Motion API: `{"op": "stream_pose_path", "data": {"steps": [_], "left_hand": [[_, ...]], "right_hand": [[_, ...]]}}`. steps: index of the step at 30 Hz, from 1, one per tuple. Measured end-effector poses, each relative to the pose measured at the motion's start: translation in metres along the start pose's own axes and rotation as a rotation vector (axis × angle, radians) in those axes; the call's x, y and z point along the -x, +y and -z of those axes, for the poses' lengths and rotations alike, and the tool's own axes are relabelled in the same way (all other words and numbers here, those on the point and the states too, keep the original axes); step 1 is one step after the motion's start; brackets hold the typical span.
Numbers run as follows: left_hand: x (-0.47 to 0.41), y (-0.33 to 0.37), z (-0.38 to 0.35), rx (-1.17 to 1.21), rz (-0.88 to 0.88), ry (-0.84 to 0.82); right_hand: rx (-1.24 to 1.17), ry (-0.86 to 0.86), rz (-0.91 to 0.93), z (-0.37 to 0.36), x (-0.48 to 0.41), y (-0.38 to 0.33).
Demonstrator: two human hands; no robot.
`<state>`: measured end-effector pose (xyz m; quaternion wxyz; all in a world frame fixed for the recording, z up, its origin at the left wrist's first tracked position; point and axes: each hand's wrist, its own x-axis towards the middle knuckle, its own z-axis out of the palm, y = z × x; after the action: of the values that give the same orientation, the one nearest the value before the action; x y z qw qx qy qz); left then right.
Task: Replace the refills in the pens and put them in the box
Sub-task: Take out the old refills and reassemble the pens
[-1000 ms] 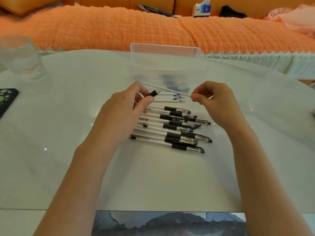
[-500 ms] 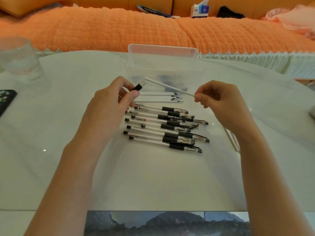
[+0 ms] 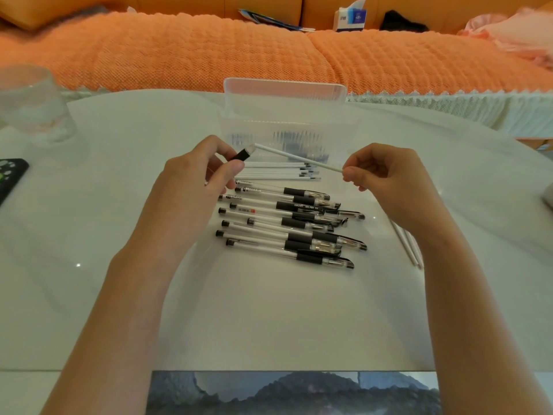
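Note:
My left hand (image 3: pixel 194 181) grips a pen barrel whose black grip end (image 3: pixel 241 154) pokes out past my fingers. My right hand (image 3: pixel 386 181) pinches one end of a thin white refill (image 3: pixel 299 157), whose other end sits at the mouth of that barrel. Under my hands lies a pile of several clear pens with black grips (image 3: pixel 296 226). A row of several white refills (image 3: pixel 275 170) lies behind the pile. The clear plastic box (image 3: pixel 284 94) stands beyond them, dark items showing through its wall.
Two white refills (image 3: pixel 407 244) lie right of the pile, beside my right forearm. A clear glass (image 3: pixel 30 106) stands at the far left and a dark phone (image 3: pixel 10 178) at the left edge. An orange sofa (image 3: pixel 209 55) runs behind the white table (image 3: pixel 269 310).
Both hands have drifted apart a little, and more of the white refill now shows between the barrel and my right fingers. The pens on the table have not moved.

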<state>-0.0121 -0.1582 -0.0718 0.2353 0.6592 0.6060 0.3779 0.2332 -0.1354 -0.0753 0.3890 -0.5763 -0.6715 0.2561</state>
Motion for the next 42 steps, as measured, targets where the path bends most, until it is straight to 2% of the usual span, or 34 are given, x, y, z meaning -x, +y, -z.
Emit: {"op": "stream_pose_path", "data": {"steps": [12, 15, 21, 25, 35, 42], "left_hand": [[0.0, -0.005, 0.005, -0.051, -0.017, 0.024], [0.003, -0.003, 0.004, -0.093, -0.027, -0.018], [0.007, 0.01, -0.013, -0.08, -0.065, -0.132], [0.008, 0.015, -0.02, -0.09, -0.136, -0.177], [0.012, 0.024, -0.021, -0.12, -0.213, -0.136], [0.013, 0.025, -0.022, -0.178, -0.236, -0.115]], "right_hand": [[0.159, -0.035, -0.008, 0.003, 0.001, 0.002], [0.186, -0.048, 0.022, 0.001, 0.003, -0.003], [0.033, -0.169, 0.06, -0.02, 0.008, -0.023], [-0.042, -0.18, 0.056, -0.027, 0.009, -0.028], [-0.322, -0.228, 0.044, -0.023, 0.01, -0.034], [-0.205, -0.287, -0.04, -0.019, 0.011, -0.028]]}}
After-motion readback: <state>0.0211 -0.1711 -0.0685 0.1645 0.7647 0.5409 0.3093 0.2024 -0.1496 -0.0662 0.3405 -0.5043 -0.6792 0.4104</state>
